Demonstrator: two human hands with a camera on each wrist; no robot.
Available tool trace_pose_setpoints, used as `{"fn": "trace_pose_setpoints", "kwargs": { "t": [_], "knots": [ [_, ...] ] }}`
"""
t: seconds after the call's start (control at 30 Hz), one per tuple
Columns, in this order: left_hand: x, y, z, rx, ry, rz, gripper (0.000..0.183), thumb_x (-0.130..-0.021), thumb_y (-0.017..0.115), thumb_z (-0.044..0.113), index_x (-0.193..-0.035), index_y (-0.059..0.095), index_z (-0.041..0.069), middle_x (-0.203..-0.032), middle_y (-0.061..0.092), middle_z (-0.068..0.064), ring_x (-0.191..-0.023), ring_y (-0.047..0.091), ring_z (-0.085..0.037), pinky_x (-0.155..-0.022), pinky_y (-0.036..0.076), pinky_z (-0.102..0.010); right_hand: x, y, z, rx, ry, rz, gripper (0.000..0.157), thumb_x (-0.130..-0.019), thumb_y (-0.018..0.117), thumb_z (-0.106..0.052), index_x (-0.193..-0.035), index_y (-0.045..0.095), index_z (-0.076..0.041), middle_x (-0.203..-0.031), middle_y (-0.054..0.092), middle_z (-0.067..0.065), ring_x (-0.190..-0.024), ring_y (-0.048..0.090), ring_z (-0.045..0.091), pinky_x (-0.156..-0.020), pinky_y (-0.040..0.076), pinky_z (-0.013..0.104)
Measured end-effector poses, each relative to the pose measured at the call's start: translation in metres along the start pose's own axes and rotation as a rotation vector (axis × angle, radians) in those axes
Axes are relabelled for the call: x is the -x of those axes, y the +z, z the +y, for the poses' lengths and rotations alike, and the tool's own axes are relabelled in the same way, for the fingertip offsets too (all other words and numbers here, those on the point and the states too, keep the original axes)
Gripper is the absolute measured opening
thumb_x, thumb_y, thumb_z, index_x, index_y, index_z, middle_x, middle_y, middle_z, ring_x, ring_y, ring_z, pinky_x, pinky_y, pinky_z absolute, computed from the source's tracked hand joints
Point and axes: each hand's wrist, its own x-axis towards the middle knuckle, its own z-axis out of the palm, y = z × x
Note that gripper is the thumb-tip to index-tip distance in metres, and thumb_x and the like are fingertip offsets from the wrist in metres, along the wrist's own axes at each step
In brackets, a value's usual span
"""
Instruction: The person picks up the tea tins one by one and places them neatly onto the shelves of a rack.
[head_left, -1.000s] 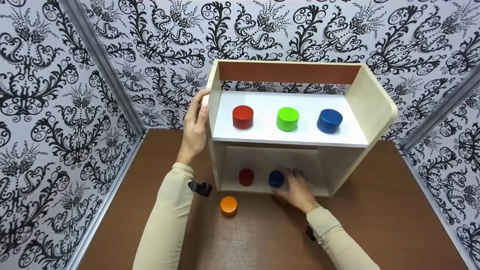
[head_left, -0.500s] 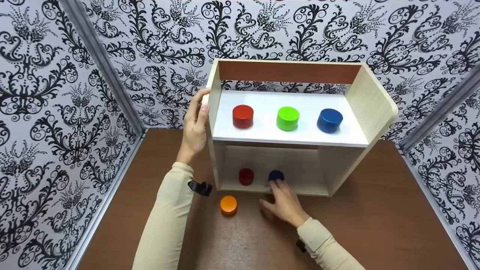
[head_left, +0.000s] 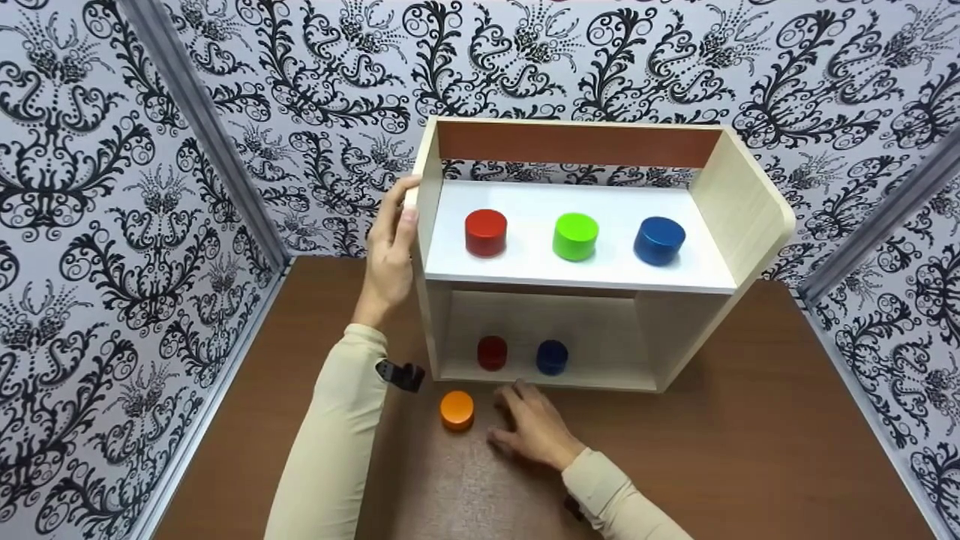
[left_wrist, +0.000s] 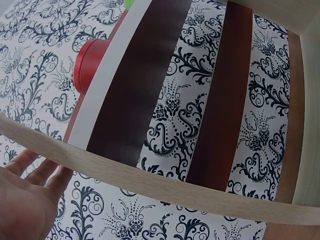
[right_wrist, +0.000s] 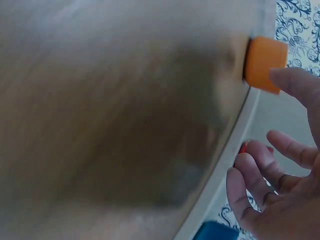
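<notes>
At the left side of a two-tier wooden shelf (head_left: 750,202), my left hand (head_left: 390,259) grips the front edge of the side panel. Its fingers reach behind the pale panel edge (left_wrist: 150,180) in the left wrist view. My right hand (head_left: 536,431) is over the tabletop just in front of the shelf, fingers spread and holding nothing. Left of it stands an orange cylinder (head_left: 457,411). In the right wrist view the thumb overlaps this orange cylinder (right_wrist: 262,60). On the lower tier sit a dark red cylinder (head_left: 492,353) and a dark blue cylinder (head_left: 552,358).
The white upper shelf board (head_left: 525,199) carries a red cylinder (head_left: 485,233), a green cylinder (head_left: 575,237) and a blue cylinder (head_left: 659,241), spaced apart in a row. Patterned walls (head_left: 322,90) enclose the brown table (head_left: 772,450) behind and at both sides.
My right hand has left the lower blue cylinder, moving left and toward me out of the shelf to near the orange cylinder. The left hand keeps its hold.
</notes>
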Motion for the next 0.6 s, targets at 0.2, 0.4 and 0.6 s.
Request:
{"fn": "trace_pose_setpoints", "kwargs": {
  "t": [0.2,0.4,0.6],
  "knots": [
    [-0.001,0.000,0.001,-0.018,0.002,0.007,0.040,-0.105,0.042,0.018,-0.142,0.050,0.004,-0.132,0.054,-0.023,-0.101,0.055,-0.043,-0.088,0.050,-0.047,-0.004,0.015,-0.004,-0.001,0.007,-0.041,0.058,-0.083,0.084,-0.033,-0.126,0.059,-0.004,-0.124,0.057,0.024,-0.112,0.058,0.043,-0.094,0.050,0.061],
    [0.000,-0.001,0.000,-0.008,-0.002,-0.006,0.040,-0.105,0.041,0.019,-0.142,0.049,0.005,-0.119,0.055,-0.029,-0.095,0.056,-0.045,-0.079,0.052,-0.049,-0.010,0.023,-0.008,0.014,0.037,-0.083,0.066,-0.083,0.083,-0.042,-0.130,0.056,-0.004,-0.128,0.056,0.025,-0.119,0.053,0.048,-0.096,0.044,0.069],
    [0.000,0.000,-0.001,0.007,0.005,-0.002,0.041,-0.105,0.041,0.018,-0.143,0.049,0.005,-0.129,0.054,-0.028,-0.098,0.056,-0.047,-0.082,0.052,-0.052,-0.015,0.026,-0.012,-0.004,0.104,-0.145,0.084,-0.081,0.082,-0.050,-0.140,0.050,0.000,-0.139,0.049,0.030,-0.129,0.045,0.053,-0.104,0.036,0.072]
  ]
}}
